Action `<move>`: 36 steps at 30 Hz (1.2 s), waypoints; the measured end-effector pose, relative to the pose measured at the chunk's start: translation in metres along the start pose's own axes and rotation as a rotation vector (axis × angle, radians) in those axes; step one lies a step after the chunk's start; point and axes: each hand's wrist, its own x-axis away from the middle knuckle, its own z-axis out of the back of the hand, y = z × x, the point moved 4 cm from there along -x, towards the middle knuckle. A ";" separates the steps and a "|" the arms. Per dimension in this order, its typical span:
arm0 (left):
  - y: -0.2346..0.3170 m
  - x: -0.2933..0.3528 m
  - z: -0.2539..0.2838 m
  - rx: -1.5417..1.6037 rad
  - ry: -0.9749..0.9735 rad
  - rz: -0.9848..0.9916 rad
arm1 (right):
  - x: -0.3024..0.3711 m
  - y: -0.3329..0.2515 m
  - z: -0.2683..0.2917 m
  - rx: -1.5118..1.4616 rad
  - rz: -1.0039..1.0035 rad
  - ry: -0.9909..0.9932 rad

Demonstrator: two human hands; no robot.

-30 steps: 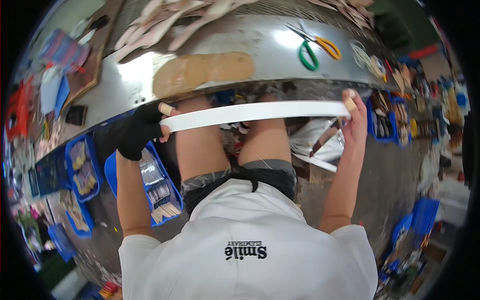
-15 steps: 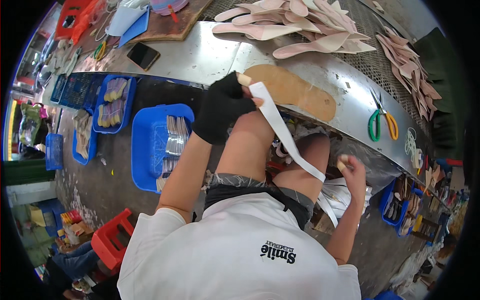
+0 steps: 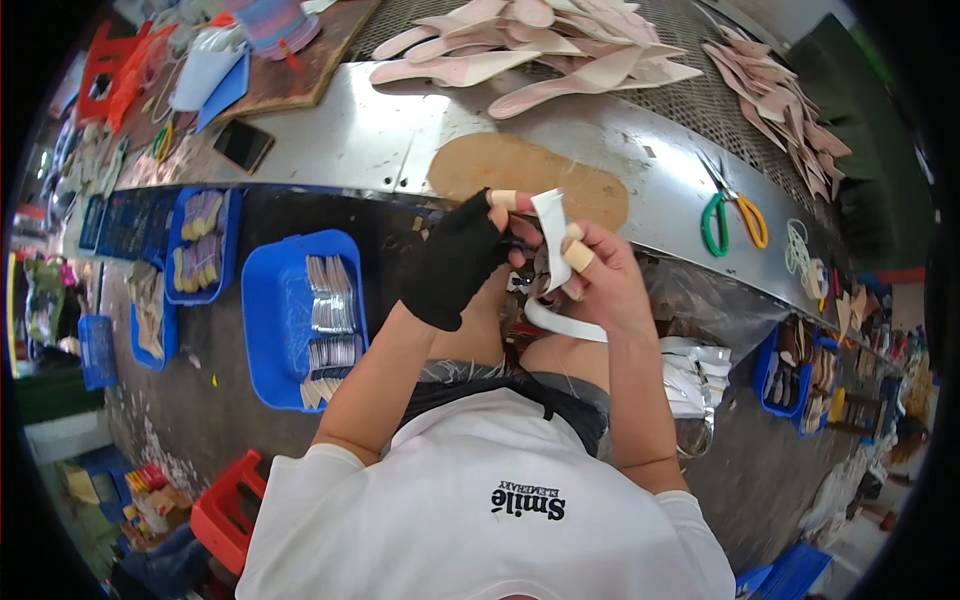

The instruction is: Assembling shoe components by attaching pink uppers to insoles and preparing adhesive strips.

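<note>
Over my lap, both hands are at a long white strip [image 3: 553, 235], which bends between them and loops down below my right fingers. My left hand [image 3: 465, 250], in a black fingerless glove with tape on a fingertip, is closed at the strip's upper part. My right hand [image 3: 612, 280] is bare, with tape round the thumb and a fingertip, and pinches the strip from the other side. Just beyond the hands, a tan sole-shaped pad [image 3: 480, 160] lies on the metal bench edge. My fingers partly hide the strip.
Pink-and-white shoe pieces [image 3: 540, 50] are heaped on the bench [image 3: 385, 125]. Scissors [image 3: 735, 205] with green and orange handles lie right, a phone [image 3: 244, 146] left. A blue basin [image 3: 275, 320] with bundled pieces stands at lower left, near a red stool [image 3: 228, 510].
My right hand has come up and left from beside my thigh to pinch the strip. The strip, stretched out before, is now bent between both hands. The view has shifted slightly.
</note>
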 end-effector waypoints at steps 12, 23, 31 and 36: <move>-0.016 0.014 0.030 -0.603 0.153 0.125 | 0.028 -0.099 0.187 1.666 0.497 0.950; -0.044 0.019 0.027 -0.423 0.286 0.246 | 0.016 -0.101 0.291 1.816 -0.007 0.813; -0.050 0.022 0.045 -0.384 0.337 0.325 | 0.082 0.010 0.095 0.454 -0.216 0.191; -0.053 0.020 0.042 -0.335 0.349 0.349 | 0.100 0.059 0.086 0.532 -0.327 0.083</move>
